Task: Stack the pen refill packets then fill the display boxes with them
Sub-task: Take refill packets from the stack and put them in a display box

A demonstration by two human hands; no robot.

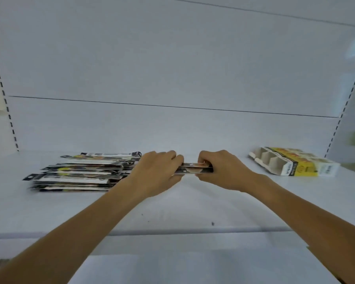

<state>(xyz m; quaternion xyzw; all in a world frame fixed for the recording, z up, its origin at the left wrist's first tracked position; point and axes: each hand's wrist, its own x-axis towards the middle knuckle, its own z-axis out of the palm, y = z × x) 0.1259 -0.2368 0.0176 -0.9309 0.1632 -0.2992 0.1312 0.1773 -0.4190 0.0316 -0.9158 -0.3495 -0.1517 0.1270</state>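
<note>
So both hands, left hand and right hand, grip a small squared-up stack of pen refill packets between the loose pile and the display box, which looks like stacking, box next.

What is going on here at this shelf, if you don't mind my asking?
A person holds a small stack of pen refill packets at the white shelf. The left hand grips one end and the right hand grips the other. A loose pile of packets lies on the shelf to the left of the hands. A yellow and white display box lies to the right, and the compartments that show look empty.
</note>
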